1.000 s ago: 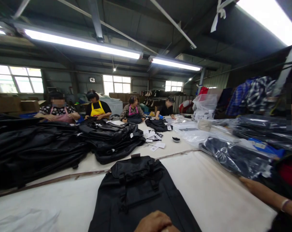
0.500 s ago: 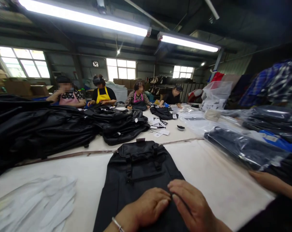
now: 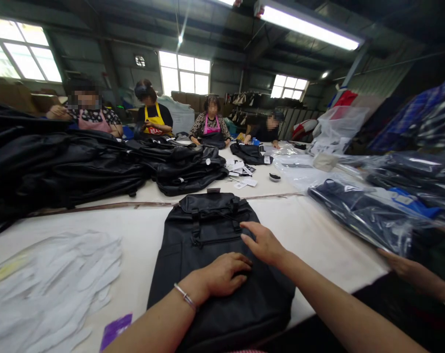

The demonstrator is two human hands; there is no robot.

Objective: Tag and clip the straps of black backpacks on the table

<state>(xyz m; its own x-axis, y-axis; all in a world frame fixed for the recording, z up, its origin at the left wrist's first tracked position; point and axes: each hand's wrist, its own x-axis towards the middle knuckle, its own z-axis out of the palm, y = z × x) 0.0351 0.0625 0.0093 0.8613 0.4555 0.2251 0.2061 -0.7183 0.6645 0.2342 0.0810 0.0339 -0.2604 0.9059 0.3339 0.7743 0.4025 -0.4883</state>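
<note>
On white table (image 3: 318,235), front centre: 1 black backpack (image 3: 207,220), lying flat. Both own hands on it. Left hand (image 3: 224,274) palm down on lower panel, fingers slack, gripping nothing. Right hand (image 3: 262,242) fingers straight, tips on panel beside zip. Right: clear plastic bags (image 3: 365,215), dark bags inside. Left: heap of black bags (image 3: 78,166). 4 people (image 3: 211,122) seated behind.

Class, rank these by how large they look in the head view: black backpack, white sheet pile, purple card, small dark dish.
1. black backpack
2. white sheet pile, nearly as large
3. purple card, though nearness flatters it
4. small dark dish
</note>
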